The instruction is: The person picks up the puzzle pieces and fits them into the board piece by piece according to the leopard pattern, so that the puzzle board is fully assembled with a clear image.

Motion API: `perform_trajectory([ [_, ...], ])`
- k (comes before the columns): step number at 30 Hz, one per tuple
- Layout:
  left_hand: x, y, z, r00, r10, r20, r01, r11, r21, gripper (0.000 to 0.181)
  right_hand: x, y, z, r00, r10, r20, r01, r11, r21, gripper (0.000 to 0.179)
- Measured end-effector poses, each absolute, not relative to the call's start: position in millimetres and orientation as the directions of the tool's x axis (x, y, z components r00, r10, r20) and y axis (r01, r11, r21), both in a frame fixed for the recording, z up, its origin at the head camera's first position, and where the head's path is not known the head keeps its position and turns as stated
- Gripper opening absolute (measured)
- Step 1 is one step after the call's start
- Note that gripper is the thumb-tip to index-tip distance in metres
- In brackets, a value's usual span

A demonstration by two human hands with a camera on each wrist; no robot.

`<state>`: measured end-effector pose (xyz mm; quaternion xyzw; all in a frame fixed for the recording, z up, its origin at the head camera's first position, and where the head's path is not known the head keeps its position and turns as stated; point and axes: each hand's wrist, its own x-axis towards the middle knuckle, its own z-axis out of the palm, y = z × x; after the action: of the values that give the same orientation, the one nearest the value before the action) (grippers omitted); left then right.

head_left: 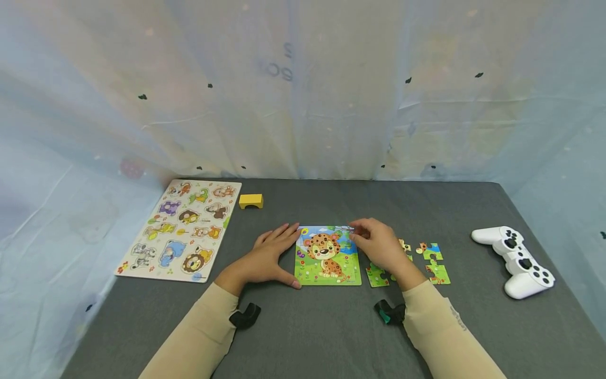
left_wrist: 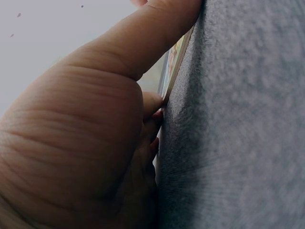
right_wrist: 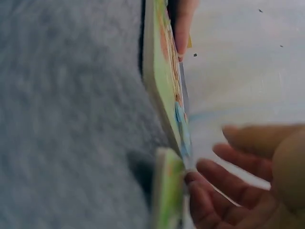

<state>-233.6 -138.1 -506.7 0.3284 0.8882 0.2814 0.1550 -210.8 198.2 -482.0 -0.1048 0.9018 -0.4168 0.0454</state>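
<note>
A square leopard puzzle board [head_left: 327, 258] lies flat on the grey table, its picture facing up. My left hand [head_left: 270, 258] rests along its left side with fingers spread, fingertips at the upper left corner and thumb at the lower left one. In the left wrist view, the edge of the puzzle board [left_wrist: 177, 67] shows past the thumb. My right hand [head_left: 381, 245] hovers at the board's upper right corner. The right wrist view shows a gap between its thumb and loosely bent fingers, with nothing held there. Loose jigsaw pieces [head_left: 377, 275] lie partly hidden beneath that hand.
Further jigsaw pieces [head_left: 438, 273] lie right of my right hand. A white game controller [head_left: 516, 262] is at the far right. A larger animal puzzle board [head_left: 180, 231] occupies the left side, with a yellow arch block [head_left: 251, 200] beside its upper corner. Pale sheeting [head_left: 331, 131] hangs behind the table.
</note>
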Motion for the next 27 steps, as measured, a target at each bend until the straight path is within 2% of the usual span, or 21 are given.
perform_trajectory([
  [2,-234,-138,-507,-0.736,0.67,-0.093,0.497,0.629,0.598,0.135,-207,196,-477,-0.954,-0.299,0.014,-0.23,0.703,-0.673,0.04],
  [5,-234,-138,-506,-0.736,0.671,-0.095,0.499,0.631,0.594,0.135,-202,192,-468,-0.908,-0.417,-0.048,-0.314,0.75,-0.583,0.051],
  [9,-233,-138,-504,-0.735,0.672,-0.092,0.501,0.629,0.595,0.135,-196,186,-462,-0.854,-0.496,-0.159,-0.352,0.773,-0.527,0.065],
  [14,-234,-137,-504,-0.734,0.673,-0.091,0.503,0.629,0.593,0.135,-194,183,-462,-0.835,-0.512,-0.201,-0.363,0.788,-0.498,0.07],
  [27,-233,-137,-504,-0.737,0.669,-0.096,0.497,0.633,0.594,0.135,-191,179,-465,-0.842,-0.512,-0.169,-0.42,0.819,-0.392,0.07],
])
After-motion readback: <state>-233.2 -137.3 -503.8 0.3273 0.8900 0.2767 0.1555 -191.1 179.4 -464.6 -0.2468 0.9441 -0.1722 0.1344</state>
